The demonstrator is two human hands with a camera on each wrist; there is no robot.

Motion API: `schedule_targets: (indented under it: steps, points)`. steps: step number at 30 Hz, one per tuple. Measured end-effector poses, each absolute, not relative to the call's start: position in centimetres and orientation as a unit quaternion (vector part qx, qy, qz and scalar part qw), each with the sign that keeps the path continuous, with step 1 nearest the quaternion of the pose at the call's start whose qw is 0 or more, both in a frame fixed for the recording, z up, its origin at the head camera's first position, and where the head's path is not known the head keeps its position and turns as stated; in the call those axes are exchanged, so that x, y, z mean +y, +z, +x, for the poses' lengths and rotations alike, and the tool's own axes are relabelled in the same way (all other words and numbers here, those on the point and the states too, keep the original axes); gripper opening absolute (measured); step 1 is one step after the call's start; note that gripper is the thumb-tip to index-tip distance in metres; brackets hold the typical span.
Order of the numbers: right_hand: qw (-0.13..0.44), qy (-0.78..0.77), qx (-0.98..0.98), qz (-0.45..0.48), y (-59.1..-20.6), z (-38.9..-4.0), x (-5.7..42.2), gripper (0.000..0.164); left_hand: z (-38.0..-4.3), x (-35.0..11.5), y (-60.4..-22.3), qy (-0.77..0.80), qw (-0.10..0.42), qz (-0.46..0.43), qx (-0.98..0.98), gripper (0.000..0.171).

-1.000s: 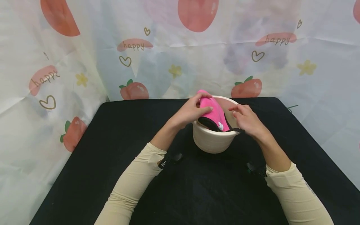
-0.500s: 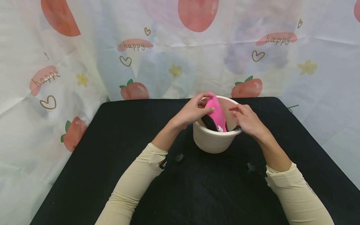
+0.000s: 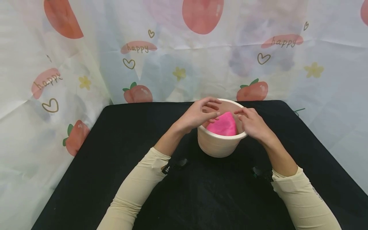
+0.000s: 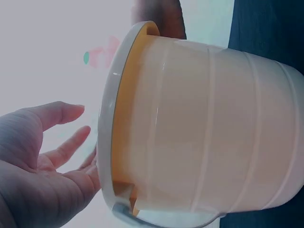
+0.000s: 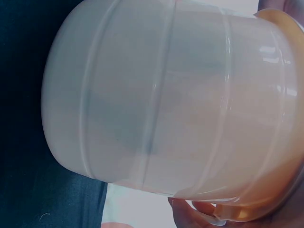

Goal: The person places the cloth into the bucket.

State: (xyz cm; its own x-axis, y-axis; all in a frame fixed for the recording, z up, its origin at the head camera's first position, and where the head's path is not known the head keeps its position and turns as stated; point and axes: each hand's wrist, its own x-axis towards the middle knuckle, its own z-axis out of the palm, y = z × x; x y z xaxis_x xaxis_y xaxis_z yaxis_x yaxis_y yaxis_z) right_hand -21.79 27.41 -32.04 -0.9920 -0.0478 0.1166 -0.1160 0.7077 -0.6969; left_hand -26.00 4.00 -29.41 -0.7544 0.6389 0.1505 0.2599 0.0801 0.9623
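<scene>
A cream bucket [image 3: 217, 147] with a wide rim and a thin handle stands upright on the black-covered table. Inside it lies a soft pink cloth item [image 3: 224, 125], partly hidden by the bucket's front wall. My left hand [image 3: 196, 115] hovers over the bucket's left side, fingers loosely bent and parted from the thumb, holding nothing. In the left wrist view that left hand [image 4: 47, 166] is beside the rim [image 4: 111, 109]. On the opposite side my right hand [image 3: 253, 124] grips the bucket's rim, its fingers [image 5: 187, 213] showing beneath the rim in the right wrist view.
The black tablecloth [image 3: 201, 195] covers the whole table. Behind and to the left hangs a pale curtain [image 3: 207, 64] printed with peaches, hearts and flowers. Dark wrist-worn cameras sit on both wrists.
My left hand has let go of the pink cloth item, which has sunk lower into the bucket. Its black edging and strap no longer show. The right hand has stayed at the rim.
</scene>
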Motion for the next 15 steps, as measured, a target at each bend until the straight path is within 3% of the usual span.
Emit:
schedule_targets:
  steps: [15]
  points:
    - [0.036, 0.377, -0.924, 0.061, -32.1, -22.0, 27.8, 0.039, -23.8, -0.2, -27.9, 0.608, 0.126, 0.296, 0.726, 0.044]
